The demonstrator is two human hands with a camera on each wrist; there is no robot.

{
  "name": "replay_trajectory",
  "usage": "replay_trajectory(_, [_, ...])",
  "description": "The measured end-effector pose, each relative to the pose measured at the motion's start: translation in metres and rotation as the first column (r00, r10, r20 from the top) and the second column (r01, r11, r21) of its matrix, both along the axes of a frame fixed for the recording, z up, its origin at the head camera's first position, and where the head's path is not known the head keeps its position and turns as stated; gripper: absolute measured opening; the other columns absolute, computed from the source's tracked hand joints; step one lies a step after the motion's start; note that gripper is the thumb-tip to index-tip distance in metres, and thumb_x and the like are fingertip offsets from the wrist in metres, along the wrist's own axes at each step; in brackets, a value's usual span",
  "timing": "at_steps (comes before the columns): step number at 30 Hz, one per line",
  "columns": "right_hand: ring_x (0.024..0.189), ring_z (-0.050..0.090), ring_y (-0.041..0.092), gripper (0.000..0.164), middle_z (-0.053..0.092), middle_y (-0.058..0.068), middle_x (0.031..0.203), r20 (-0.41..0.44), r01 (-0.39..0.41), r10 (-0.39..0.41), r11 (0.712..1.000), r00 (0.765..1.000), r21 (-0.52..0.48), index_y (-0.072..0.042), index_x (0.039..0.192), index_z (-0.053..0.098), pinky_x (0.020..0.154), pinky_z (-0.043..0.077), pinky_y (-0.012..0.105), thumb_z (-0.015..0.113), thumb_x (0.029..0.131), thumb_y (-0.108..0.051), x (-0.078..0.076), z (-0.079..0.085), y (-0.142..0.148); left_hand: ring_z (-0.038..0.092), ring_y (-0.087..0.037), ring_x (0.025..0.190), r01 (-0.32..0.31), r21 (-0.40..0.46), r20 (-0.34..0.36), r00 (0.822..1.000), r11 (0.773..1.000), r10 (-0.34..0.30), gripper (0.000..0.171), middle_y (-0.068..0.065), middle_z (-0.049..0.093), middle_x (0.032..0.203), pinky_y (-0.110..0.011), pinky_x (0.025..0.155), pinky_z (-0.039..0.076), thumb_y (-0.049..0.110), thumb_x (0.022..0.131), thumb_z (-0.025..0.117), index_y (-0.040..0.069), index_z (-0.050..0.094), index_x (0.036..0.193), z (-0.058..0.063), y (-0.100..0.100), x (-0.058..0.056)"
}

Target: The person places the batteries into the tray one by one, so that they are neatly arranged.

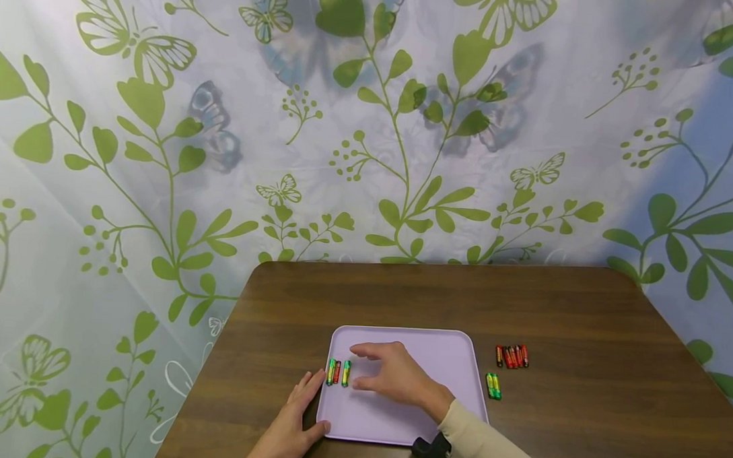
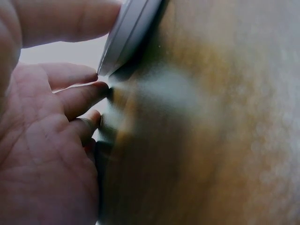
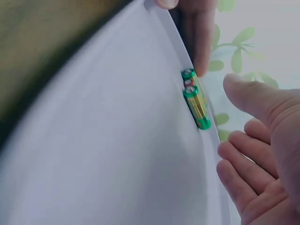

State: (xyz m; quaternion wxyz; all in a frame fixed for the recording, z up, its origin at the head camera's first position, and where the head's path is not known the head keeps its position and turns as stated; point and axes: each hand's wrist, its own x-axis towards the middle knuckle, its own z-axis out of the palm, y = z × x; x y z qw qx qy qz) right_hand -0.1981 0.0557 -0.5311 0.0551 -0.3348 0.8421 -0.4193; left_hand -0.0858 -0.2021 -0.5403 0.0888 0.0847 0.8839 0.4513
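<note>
A lilac tray (image 1: 396, 425) lies on the table. At its left side three batteries stand in a row: a green battery (image 1: 330, 372), a red battery (image 1: 337, 372) and another green battery (image 1: 346, 374). My right hand (image 1: 396, 374) hovers over the tray just right of them, thumb and fingers spread apart with nothing between them. In the right wrist view the nearer green battery (image 3: 198, 108) lies near the tray's rim. My left hand (image 1: 292, 422) rests against the tray's left edge, fingers extended along it and thumb at the near corner.
Right of the tray, on the brown wooden table (image 1: 584, 412), lie a group of several red batteries (image 1: 511, 356) and a pair of green batteries (image 1: 493, 386). Behind the table hangs a curtain (image 1: 368, 188) with leaves and butterflies.
</note>
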Motion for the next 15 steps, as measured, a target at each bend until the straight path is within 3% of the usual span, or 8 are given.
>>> replay_trajectory(15, [0.124,0.076,0.026,0.072,0.077,0.001,0.139,0.104,-0.036,0.037,0.999,0.994,-0.01,-0.013,0.144,0.073,0.108,0.06,0.042,0.094,0.084,-0.047,0.005,0.004,0.04,0.018,-0.056,0.165,-0.007,-0.008,0.004,1.0,1.0,0.007,0.09,-0.023,0.039,0.174,-0.084,0.123,0.02,0.011,0.09,0.084,0.016,0.042,0.169,0.002,0.002,0.004])
